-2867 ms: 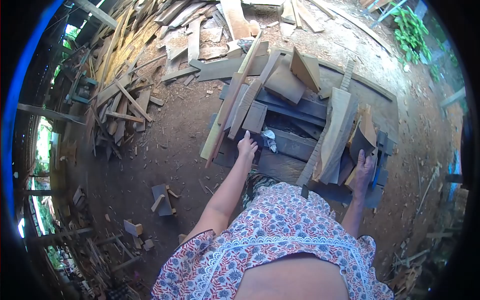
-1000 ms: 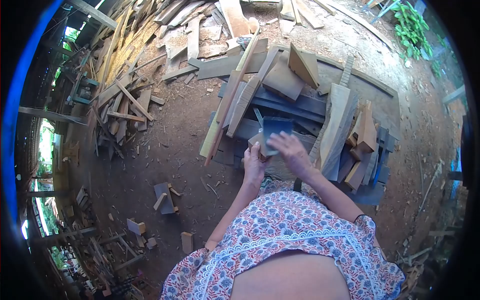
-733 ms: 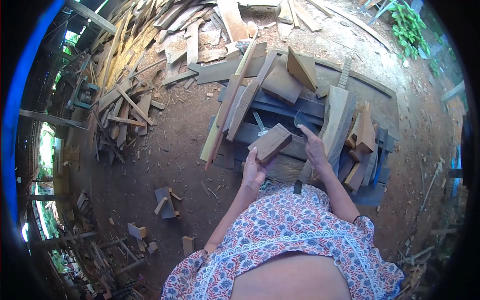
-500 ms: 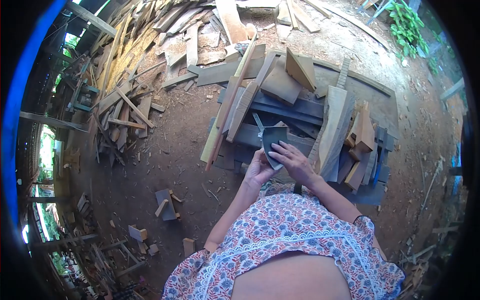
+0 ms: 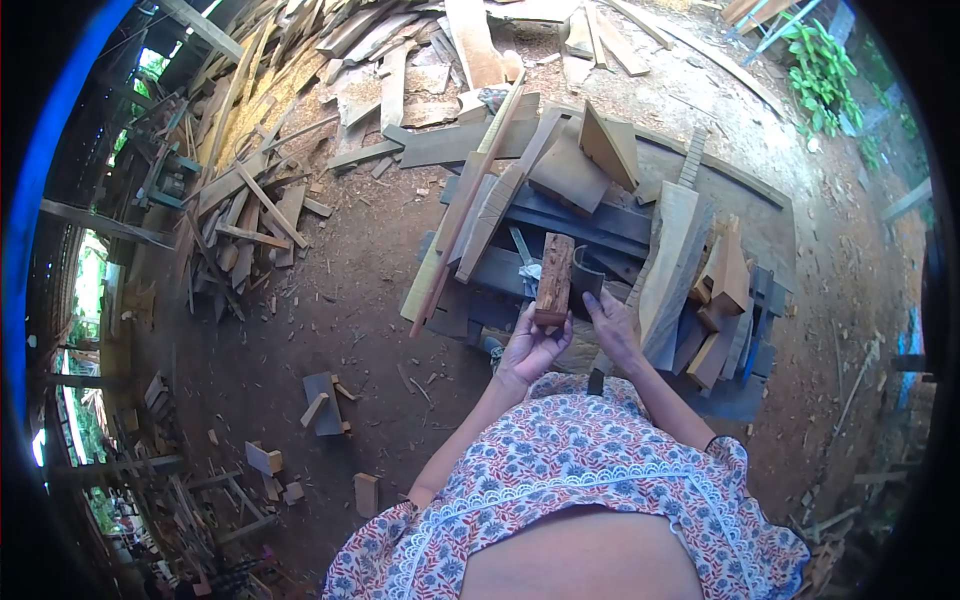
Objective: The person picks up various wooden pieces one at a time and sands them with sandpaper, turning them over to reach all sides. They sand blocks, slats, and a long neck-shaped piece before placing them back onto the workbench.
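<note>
A brown wooden block [image 5: 555, 278] with a rough, pitted face stands up in my left hand [image 5: 535, 345], whose fingers close round its lower end. Beside it on the right, a dark, curled sheet of sandpaper [image 5: 588, 280] is pinched in my right hand [image 5: 614, 328]. The sheet's top edge bends over in a curve close to the block. Both hands are above the near side of a low work table [image 5: 490, 270]. A metal ruler-like strip [image 5: 519, 243] and a crumpled pale scrap [image 5: 531, 272] show just left of the block.
Long boards and strips [image 5: 470, 205] lie along the table's left side. A thick plank [image 5: 668, 260] and stacked wood blocks [image 5: 728, 275] are at the right. Offcuts pile up on the dirt floor [image 5: 250, 225], with more small pieces [image 5: 324, 405] at lower left.
The sandpaper, which was spread flat under my right fingers, has moved right and curled, uncovering the block in my left hand. My right hand has shifted slightly right and down.
</note>
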Demonstrator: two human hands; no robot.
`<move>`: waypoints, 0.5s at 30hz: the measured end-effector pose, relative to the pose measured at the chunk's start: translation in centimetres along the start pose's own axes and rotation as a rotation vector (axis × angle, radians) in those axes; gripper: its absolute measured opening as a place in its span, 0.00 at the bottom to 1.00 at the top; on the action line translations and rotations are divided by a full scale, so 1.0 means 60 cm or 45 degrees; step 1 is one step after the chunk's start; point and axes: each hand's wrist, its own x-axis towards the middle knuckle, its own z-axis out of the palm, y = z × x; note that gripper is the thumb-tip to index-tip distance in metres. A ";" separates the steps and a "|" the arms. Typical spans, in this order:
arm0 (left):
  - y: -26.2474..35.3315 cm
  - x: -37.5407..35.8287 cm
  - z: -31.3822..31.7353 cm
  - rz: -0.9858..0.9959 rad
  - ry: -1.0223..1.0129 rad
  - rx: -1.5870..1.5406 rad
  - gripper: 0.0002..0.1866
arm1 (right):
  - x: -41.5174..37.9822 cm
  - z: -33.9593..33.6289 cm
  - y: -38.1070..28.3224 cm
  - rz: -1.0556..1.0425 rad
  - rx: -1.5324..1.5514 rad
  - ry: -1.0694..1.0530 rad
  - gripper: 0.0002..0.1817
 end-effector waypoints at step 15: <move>0.023 -0.013 -0.020 -0.208 -0.168 0.440 0.26 | 0.041 -0.010 0.039 0.022 0.425 0.115 0.19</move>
